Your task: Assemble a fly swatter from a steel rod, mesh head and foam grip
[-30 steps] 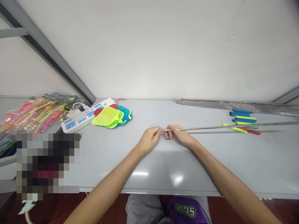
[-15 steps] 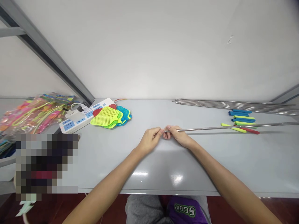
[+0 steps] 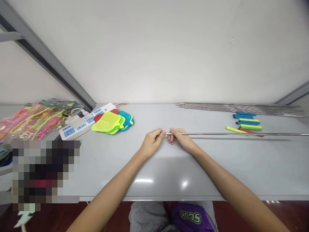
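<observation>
Silver metal rod (image 3: 224, 134), one, slender, with joints along its length; held nearly level over the grey tabletop (image 3: 193, 175), near end between the two hands, far end running out of view at the right.

Left hand (image 3: 151, 141): closed in a pinch, thumb and forefinger on the rod's tip; whether some small part is hidden there cannot be told.

Right hand (image 3: 183, 139): gripping the rod just beside the left, thumb uppermost, lower fingers loosely curled.

Stage, as judged: fingertip work at the near end, one hand steadying the shaft, the other minding the tip. Any move from this hold calls for a firm right-hand grip, the shaft kept in line with the left fingertips, and care that the long far portion does not sweep the loose pieces it crosses in view.

Plastic tubes (image 3: 248, 120), several, blue, yellow-green, green and red, at the right; the nearest lie under the rod's line, contact uncertain.

Spare metal rods (image 3: 217, 107), a bundle, along the wall.

Perforated swatter heads (image 3: 107, 121), yellow-green, red and blue, overlapping, beside the white power strip (image 3: 69, 131), plugs fitted.

Clear-wrapped coloured goods (image 3: 38, 120), a heap, far left.
</observation>
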Motion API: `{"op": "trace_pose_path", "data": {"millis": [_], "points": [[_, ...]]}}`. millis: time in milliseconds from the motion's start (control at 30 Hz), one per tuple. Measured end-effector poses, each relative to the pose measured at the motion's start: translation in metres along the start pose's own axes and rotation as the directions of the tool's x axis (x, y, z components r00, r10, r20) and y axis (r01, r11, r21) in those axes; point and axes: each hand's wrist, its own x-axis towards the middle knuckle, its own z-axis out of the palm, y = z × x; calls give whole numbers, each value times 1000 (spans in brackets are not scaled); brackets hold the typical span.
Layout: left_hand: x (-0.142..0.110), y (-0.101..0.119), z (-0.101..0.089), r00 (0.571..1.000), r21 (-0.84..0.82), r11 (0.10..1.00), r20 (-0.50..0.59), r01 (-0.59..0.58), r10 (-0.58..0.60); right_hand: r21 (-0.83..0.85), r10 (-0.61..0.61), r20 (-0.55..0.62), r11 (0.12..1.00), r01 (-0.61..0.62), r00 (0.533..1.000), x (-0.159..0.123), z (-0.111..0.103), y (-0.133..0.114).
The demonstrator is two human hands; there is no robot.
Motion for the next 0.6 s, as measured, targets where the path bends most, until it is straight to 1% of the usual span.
{"op": "trace_pose_path", "data": {"millis": [167,467,600], "points": [[-1,0,0,999,-13,1000,-28,16,-17,10,5,-16,1000,-5,1000,0,-1,1],[-1,-1,-3,997,-69,997,-72,24,-29,94,0,-51,996,5,999,1,-1,3],[-2,-2,-1,998,-54,999,-68,0,-4,80,-5,-53,997,10,999,0,0,4]]}}
